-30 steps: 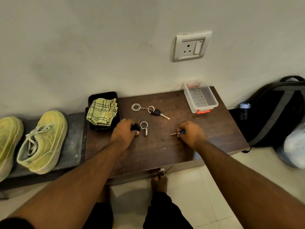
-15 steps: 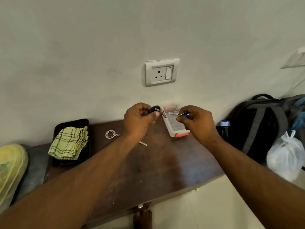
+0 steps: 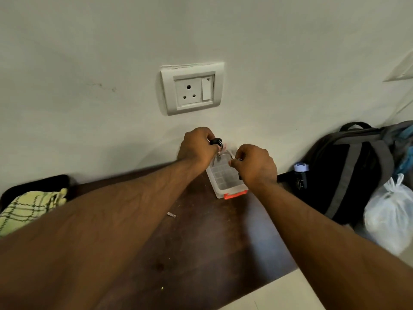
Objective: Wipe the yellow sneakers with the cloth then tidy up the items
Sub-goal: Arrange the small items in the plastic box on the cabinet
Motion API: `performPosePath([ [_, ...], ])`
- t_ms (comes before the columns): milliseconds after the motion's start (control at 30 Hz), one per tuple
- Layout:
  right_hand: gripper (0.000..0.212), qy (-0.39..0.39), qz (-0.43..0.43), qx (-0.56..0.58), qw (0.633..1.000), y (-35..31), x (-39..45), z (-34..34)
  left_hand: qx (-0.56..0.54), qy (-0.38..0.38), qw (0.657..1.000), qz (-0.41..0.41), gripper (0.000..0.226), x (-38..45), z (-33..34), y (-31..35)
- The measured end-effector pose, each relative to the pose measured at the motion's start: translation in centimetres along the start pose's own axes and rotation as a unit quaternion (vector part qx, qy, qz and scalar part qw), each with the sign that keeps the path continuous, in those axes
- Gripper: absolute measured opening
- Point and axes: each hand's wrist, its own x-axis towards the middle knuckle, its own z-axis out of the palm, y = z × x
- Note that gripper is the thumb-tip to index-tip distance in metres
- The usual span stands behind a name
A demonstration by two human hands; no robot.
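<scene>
Head view: nearest, both forearms reach forward over the dark table (image 3: 201, 253). A small metal tip, apparently a key (image 3: 171, 214), pokes out from under the left forearm, well short of the hands. Off to the left, beyond that arm, the checked cloth (image 3: 29, 208) lies folded in a black tray (image 3: 33, 183); the sneakers are out of frame.

Farther out, the left hand (image 3: 196, 148) is curled round a black key fob (image 3: 216, 141), its ring and key dangling over the clear box (image 3: 225, 177). The right hand (image 3: 254, 164) is closed in a pinch on something small and metallic, too hidden to name, just above the same box. The box stands against the wall, directly under both hands.

Keys of this kind are probably light, hard and stiff, and would likely clatter and bounce if dropped, so lowering them by the fob or ring looks safest. The box seems thin plastic and might slide; its rim or orange latch offers a hold.

Right of the hands lean a backpack (image 3: 348, 173) and a white bag (image 3: 388, 215); above them, a wall socket (image 3: 192, 88).
</scene>
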Motion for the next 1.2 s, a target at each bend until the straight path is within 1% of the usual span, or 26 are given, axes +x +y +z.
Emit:
performPosePath([
  [67, 0.019, -0.003, -0.022, -0.084, 0.996, 0.1, -0.3, 0.7, 0.059, -0.006, 0.998, 0.001, 0.014, 0.3, 0.7, -0.4],
  [167, 0.024, -0.021, -0.047, -0.17, 0.984, 0.3, -0.6, 1.4, 0.136, -0.013, 0.991, 0.007, 0.017, 0.2, 1.3, -0.6],
  [333, 0.027, -0.078, -0.064, -0.231, 0.968, -0.5, -0.2, 1.4, 0.216, -0.024, 0.975, 0.038, 0.021, -0.2, 1.8, -0.5],
  [433, 0.028, -0.088, -0.056, -0.209, 0.972, -0.9, -0.3, 1.0, 0.183, -0.024, 0.982, 0.041, 0.03, -0.4, 1.5, -0.2],
  [500, 0.025, -0.064, -0.049, -0.18, 0.98, -1.0, -0.7, 0.2, 0.128, 0.001, 0.991, 0.035, 0.034, -1.0, 0.4, 0.1],
  [567, 0.021, -0.035, -0.059, -0.15, 0.986, -1.3, -1.3, -0.8, 0.082, 0.025, 0.996, 0.026, 0.031, -2.4, -1.5, -0.3],
  [633, 0.017, -0.023, -0.079, -0.114, 0.99, -2.1, -2.2, -1.7, 0.074, 0.033, 0.997, 0.007, 0.027, -4.7, -3.8, -1.6],
  [700, 0.015, -0.024, -0.108, -0.079, 0.991, -3.3, -3.2, -1.8, 0.105, 0.03, 0.994, -0.01, 0.027, -7.4, -6.2, -4.0],
  [767, 0.013, -0.059, -0.137, -0.045, 0.988, -4.9, -4.3, -1.2, 0.156, 0.013, 0.987, -0.04, 0.031, -10.4, -8.7, -6.3],
  [833, 0.013, -0.116, -0.161, -0.013, 0.98, -6.8, -5.2, -0.1, 0.21, 0.0, 0.975, -0.07, 0.038, -13.2, -10.8, -8.1],
  [900, 0.013, -0.161, -0.17, 0.005, 0.972, -8.8, -6.3, 1.3, 0.286, -0.039, 0.953, -0.086, 0.056, -15.6, -11.7, -9.3],
  [967, 0.013, -0.185, -0.172, 0.013, 0.967, -10.5, -7.2, 3.0, 0.318, -0.103, 0.933, -0.131, 0.074, -17.2, -11.9, -9.8],
  [1033, 0.018, -0.203, -0.169, 0.021, 0.964, -11.8, -7.9, 4.5, 0.308, -0.149, 0.926, -0.162, 0.074, -17.6, -11.7, -10.1],
  [1200, 0.045, -0.239, -0.216, -0.019, 0.947, -13.9, -8.5, 7.2, 0.305, -0.195, 0.915, -0.177, 0.06, -16.2, -11.9, -10.2],
])
